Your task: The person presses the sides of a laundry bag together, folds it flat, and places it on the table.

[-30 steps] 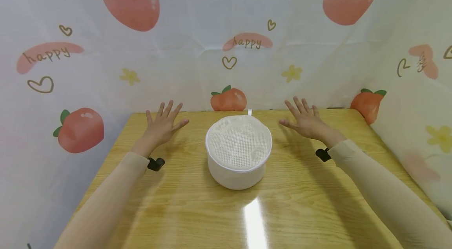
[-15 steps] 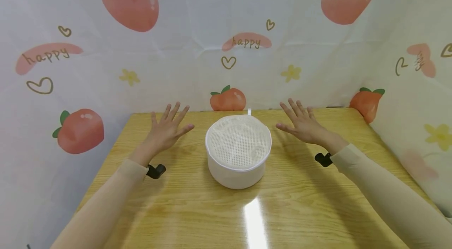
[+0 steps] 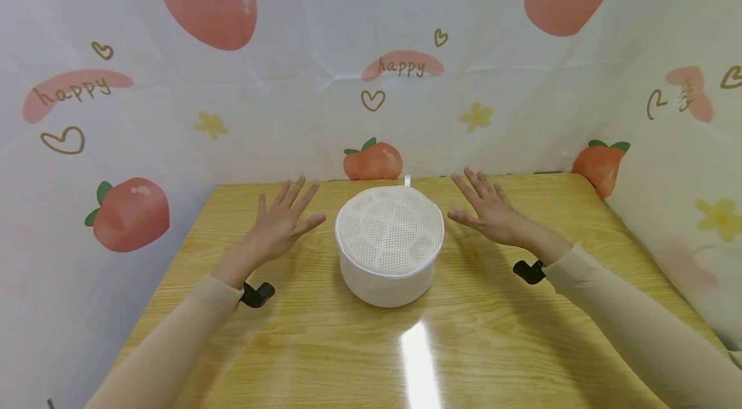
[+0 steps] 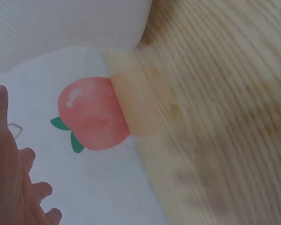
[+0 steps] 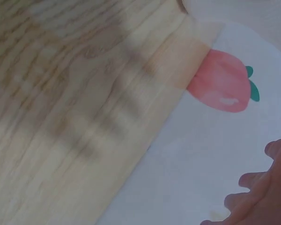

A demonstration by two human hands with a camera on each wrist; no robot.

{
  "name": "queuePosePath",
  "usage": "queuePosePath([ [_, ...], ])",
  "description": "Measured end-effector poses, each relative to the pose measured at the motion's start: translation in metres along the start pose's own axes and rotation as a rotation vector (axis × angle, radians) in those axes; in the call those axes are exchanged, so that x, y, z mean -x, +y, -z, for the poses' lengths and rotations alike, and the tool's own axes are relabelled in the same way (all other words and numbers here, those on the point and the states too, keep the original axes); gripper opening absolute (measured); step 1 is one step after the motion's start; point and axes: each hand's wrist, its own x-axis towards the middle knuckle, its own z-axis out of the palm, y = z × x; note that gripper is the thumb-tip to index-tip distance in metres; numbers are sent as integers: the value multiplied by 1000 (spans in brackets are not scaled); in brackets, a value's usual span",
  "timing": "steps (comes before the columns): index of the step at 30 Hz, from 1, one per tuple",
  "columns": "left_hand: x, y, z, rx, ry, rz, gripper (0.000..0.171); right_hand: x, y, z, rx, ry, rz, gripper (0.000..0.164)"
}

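Observation:
A round white mesh laundry bag, drum-shaped with piping round its top rim and a small white tab at the back, stands on the wooden table. To its left my left hand hovers with fingers spread, apart from the bag. On the other side my right hand is held likewise, fingers spread, close to the bag but not touching it. The left wrist view catches the bag's side at the top. In the right wrist view, only a sliver of the bag shows at the upper edge.
The wooden table ends at a white cloth backdrop printed with peaches, hearts and flowers. That cloth also stands along the left and right sides. A bright light reflection lies on the table in front of the bag.
Both hands have moved inward toward the bag and slightly nearer to me, fingers still spread. The bag stays in its place on the table.

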Motion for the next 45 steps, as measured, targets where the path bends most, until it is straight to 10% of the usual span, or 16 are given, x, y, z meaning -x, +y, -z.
queuePosePath([
  [19,19,17,-11,350,-14,-82,66,19,-13,-8,-305,-31,46,75],
  [32,28,26,-3,824,-197,-88,58,32,-22,-8,-598,-139,-13,59],
  [45,33,28,-1,913,-238,-100,58,36,-27,-10,-637,-170,-7,60],
])
